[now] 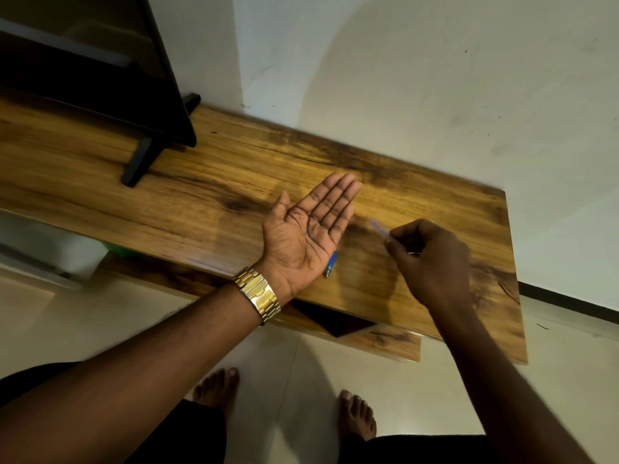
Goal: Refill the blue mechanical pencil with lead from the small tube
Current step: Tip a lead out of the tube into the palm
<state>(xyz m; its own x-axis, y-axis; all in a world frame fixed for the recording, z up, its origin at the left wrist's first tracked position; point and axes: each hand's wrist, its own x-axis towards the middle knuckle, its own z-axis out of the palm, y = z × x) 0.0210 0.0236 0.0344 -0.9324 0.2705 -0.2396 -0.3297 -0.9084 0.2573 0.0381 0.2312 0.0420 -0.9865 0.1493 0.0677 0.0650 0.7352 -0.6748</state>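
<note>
My left hand (310, 229) is held flat, palm up, fingers together, above the wooden table (201, 202); nothing lies in the palm. The blue mechanical pencil (330, 263) rests on the table just under and to the right of that palm, mostly hidden, with only its lower end showing. My right hand (432, 259) hovers to the right, fingers pinched on a small pale tube (378, 227) that is blurred and points up-left toward the left palm. The tube's far end is a short way from my left fingers, not touching them.
A dark monitor (100, 78) on a black stand (140, 162) occupies the table's far left. A white wall runs behind the table. The table's right end (512, 279) and front edge are close to my hands. My bare feet (217, 390) stand on pale floor tiles below.
</note>
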